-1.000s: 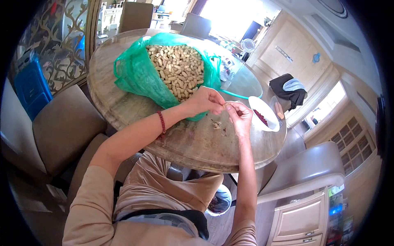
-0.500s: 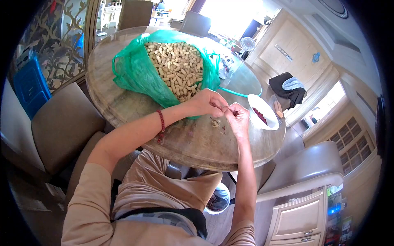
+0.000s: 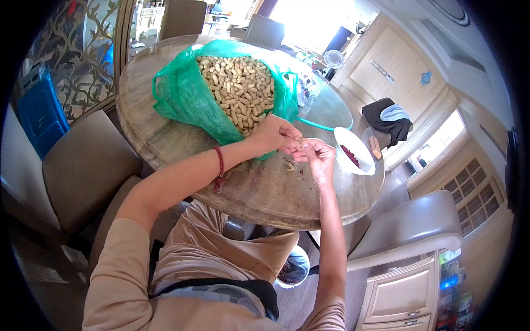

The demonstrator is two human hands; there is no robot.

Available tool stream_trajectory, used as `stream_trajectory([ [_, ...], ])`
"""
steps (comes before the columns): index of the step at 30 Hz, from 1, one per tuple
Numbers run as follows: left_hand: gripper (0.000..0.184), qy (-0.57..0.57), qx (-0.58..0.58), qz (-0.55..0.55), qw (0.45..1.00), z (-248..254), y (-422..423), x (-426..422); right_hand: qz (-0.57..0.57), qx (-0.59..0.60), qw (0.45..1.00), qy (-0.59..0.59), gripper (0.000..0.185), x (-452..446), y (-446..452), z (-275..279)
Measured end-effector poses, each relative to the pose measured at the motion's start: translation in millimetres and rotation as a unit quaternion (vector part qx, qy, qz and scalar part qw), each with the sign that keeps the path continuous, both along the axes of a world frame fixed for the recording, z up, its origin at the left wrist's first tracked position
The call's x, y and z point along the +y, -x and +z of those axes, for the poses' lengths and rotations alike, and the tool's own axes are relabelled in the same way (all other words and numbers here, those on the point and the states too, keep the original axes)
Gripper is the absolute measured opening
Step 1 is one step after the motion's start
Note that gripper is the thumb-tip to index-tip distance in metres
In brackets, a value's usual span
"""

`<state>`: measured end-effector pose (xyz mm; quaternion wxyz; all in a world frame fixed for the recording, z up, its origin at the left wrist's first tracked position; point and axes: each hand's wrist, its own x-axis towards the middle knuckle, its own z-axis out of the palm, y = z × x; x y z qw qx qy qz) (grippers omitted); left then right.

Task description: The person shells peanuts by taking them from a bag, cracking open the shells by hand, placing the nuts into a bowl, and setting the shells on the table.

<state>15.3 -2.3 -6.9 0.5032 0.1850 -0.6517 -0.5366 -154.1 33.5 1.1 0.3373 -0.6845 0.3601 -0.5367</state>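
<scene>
My left hand (image 3: 274,135), with a red bead bracelet on the wrist, and my right hand (image 3: 318,157) meet fingertip to fingertip above the table. Between them they pinch a small tan peanut (image 3: 301,142), mostly covered by the fingers. Just beyond my left hand, a green plastic bag (image 3: 185,102) lies open, full of unshelled peanuts (image 3: 238,91). To the right of my right hand stands a white bowl (image 3: 361,148) with dark red shelled kernels (image 3: 349,155) inside. Bits of shell (image 3: 290,164) lie on the tabletop below the hands.
The round stone-like table (image 3: 265,204) carries all of this. A bin (image 3: 298,267) with dark scraps stands on the floor beside my legs. Chairs surround the table, one at the left (image 3: 94,165) and one at the right (image 3: 408,226). Dark clothing (image 3: 381,124) lies beyond the bowl.
Both hands have shifted very slightly, and the fingers have changed their hold. More of the peanut shows between the fingertips now. Bag and bowl stay where they were.
</scene>
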Motion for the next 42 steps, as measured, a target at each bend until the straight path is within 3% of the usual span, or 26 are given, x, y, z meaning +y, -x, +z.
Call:
stream_trajectory([
  [6, 0.023, -0.066, 0.033, -0.035, 0.997, -1.9, -1.6, -4.8, -0.007, -0.028, 0.999, -0.036, 0.017, -2.3, 2.2, -0.2],
  [21, 0.029, -0.096, 0.000, -0.084, 0.992, -1.6, -1.7, -6.6, -0.015, -0.035, 0.996, -0.077, 0.015, 0.3, 4.7, 5.3],
  [27, 0.031, -0.107, -0.010, -0.098, 0.989, -5.1, -1.1, -8.4, -0.034, 0.017, 0.996, -0.078, 0.013, -2.5, 5.8, 4.3],
  [32, 0.031, -0.084, -0.014, -0.082, 0.993, 0.2, -4.3, -5.6, -0.073, 0.076, 0.994, 0.009, 0.018, -8.7, 7.8, -2.6],
  [42, 0.025, -0.056, 0.027, -0.045, 0.997, -4.7, -0.7, -9.3, -0.102, 0.052, 0.992, 0.057, 0.024, -12.6, 5.5, -6.4],
])
